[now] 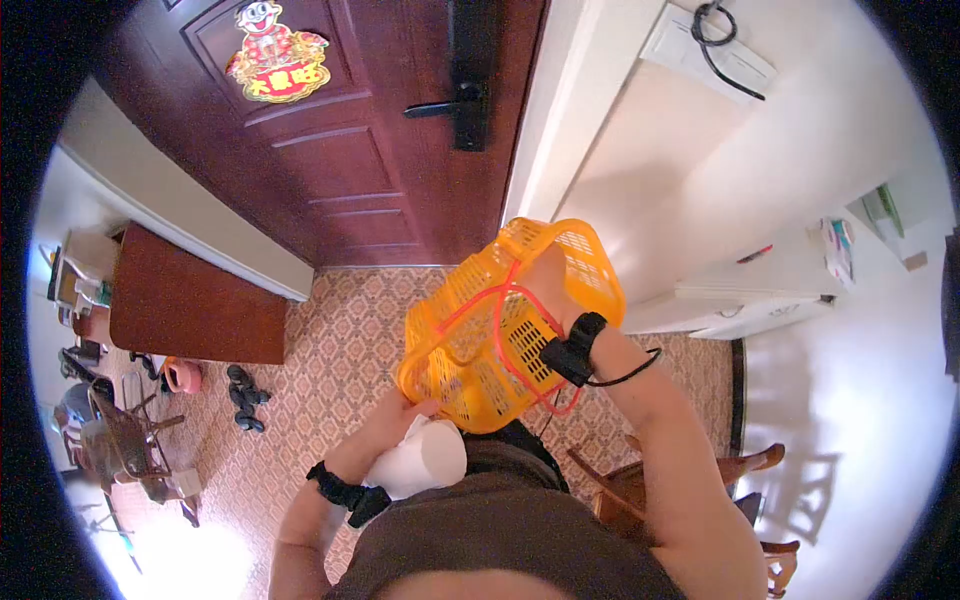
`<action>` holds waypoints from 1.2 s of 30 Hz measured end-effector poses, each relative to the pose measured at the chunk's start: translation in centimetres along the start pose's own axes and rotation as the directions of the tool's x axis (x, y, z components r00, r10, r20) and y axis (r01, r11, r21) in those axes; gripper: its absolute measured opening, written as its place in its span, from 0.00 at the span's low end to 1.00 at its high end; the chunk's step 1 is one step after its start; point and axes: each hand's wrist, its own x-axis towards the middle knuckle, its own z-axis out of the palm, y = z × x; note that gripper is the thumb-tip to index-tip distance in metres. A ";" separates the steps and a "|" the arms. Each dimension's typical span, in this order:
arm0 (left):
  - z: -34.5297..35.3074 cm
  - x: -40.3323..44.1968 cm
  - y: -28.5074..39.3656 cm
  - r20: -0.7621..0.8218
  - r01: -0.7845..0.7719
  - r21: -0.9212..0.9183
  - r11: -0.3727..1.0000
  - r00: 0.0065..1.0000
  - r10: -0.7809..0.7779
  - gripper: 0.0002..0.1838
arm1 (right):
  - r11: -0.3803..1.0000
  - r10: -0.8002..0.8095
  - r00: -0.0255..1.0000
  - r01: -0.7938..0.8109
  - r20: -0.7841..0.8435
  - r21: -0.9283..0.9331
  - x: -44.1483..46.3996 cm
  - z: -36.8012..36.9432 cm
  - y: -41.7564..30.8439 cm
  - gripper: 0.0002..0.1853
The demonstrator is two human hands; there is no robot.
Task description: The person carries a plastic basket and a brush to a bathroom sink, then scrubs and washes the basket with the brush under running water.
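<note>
A yellow plastic basket point(470, 385) with slotted walls is held tilted in front of my body. Red cords point(500, 340) loop across its opening. My left hand point(402, 420) is closed at the basket's near left edge, its thumb along the rim and its other fingers mostly hidden. Against that hand, close to my shirt, is a white cylinder point(425, 460) that looks like a paper roll. My right hand point(548, 282) reaches into the basket's far right part; its fingers are too unclear to tell whether they grip anything. Both wrists wear black straps.
A dark red door point(370, 170) with a black handle point(432, 109) stands ahead. A brown cabinet point(200, 300) is at the left, with dark shoes point(245, 398) on the patterned floor. A wooden chair point(625, 490) stands close to my right, and a white cabinet point(745, 310) lies beyond.
</note>
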 end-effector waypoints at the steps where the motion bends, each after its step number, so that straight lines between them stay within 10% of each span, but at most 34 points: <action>1: -0.1 0.0 -0.3 -0.025 -0.024 0.075 0.997 0.999 0.026 0.20 | 1.000 -0.006 1.000 0.006 0.011 0.001 0.2 0.1 0.0 0.15; 11: -0.9 -0.5 0.0 -0.076 0.053 -0.014 0.998 0.996 -0.054 0.17 | 0.998 -0.056 0.994 0.054 0.099 0.016 2.3 3.1 0.3 0.14; 19: -1.8 0.0 -1.1 -0.184 -0.166 -0.147 0.975 0.973 0.138 0.22 | 0.990 -0.132 0.989 0.128 0.066 0.063 3.7 6.5 1.9 0.14; 23: -3.5 0.7 -4.8 -0.262 -0.226 -0.027 0.974 0.942 0.211 0.23 | 0.990 0.079 0.996 -0.083 0.037 0.117 2.9 5.4 0.9 0.14; 26: -3.9 0.6 -4.1 -0.227 -0.081 -0.313 0.946 0.974 0.008 0.22 | 0.987 0.091 0.995 -0.095 0.038 0.131 1.8 3.7 -0.3 0.16; 32: -3.8 0.9 -1.8 -0.181 -0.029 -0.354 0.935 0.983 -0.038 0.22 | 0.917 -0.019 0.999 0.031 -0.034 0.398 0.1 1.1 -0.3 0.20; 36: -3.5 1.0 -0.6 -0.152 0.026 -0.370 0.929 0.984 -0.088 0.22 | 0.670 0.166 0.977 -0.214 0.137 0.711 -1.1 -2.8 -4.3 0.21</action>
